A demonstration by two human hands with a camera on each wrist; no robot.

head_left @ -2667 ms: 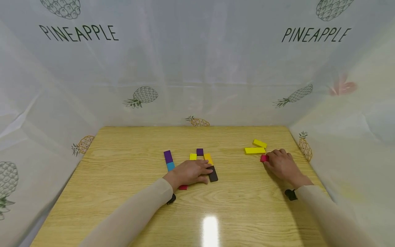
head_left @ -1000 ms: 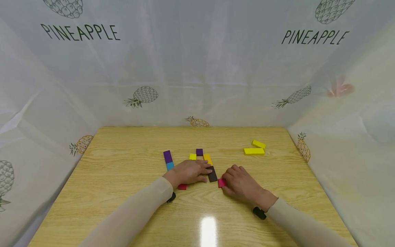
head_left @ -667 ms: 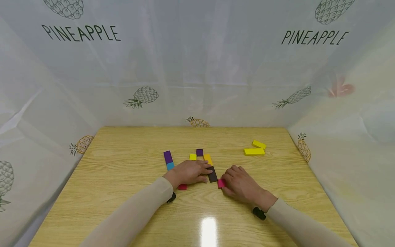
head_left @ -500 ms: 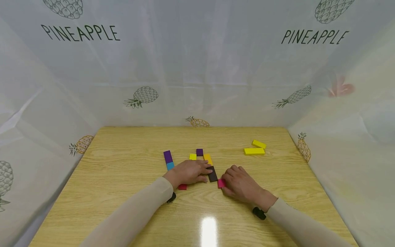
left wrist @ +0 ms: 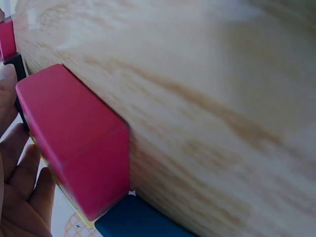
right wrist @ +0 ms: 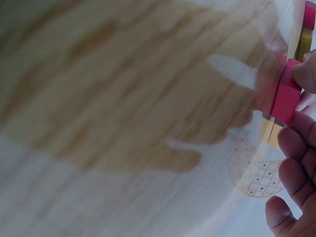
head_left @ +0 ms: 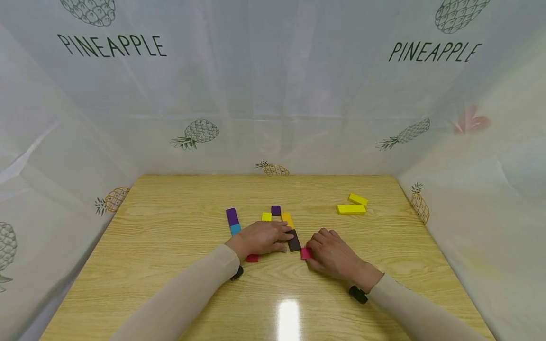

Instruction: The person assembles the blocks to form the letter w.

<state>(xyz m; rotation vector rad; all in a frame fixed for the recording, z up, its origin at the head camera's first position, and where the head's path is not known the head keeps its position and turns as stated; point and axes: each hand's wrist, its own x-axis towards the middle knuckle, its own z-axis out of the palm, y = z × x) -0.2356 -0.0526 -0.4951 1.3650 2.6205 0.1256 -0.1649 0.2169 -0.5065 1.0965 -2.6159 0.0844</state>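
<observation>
In the head view my left hand [head_left: 262, 237] lies over a layout of flat coloured blocks, its fingers extended onto the black block [head_left: 294, 241]. An orange block [head_left: 287, 219] continues the line behind that one. My right hand [head_left: 334, 253] pinches a pink block [head_left: 305, 254] between thumb and fingers, right at the black block's near end. The right wrist view has the thumb on one side of this pink block [right wrist: 286, 96] and fingertips on the other. Close under the left wrist sits another pink block [left wrist: 74, 113], touching a blue block [left wrist: 143, 219].
Purple [head_left: 232, 216] and light blue [head_left: 235, 229] blocks form a line left of my left hand. A yellow block [head_left: 266, 216] and a purple square block [head_left: 276, 210] lie behind it. Two yellow blocks [head_left: 351, 209] rest at the back right. Patterned sheeting [head_left: 273, 94] surrounds the wooden table [head_left: 179, 208].
My right hand has carried the pink block from beside the yellow blocks leftward and nearer, to the black block's end. During the last second both hands stay almost still.
</observation>
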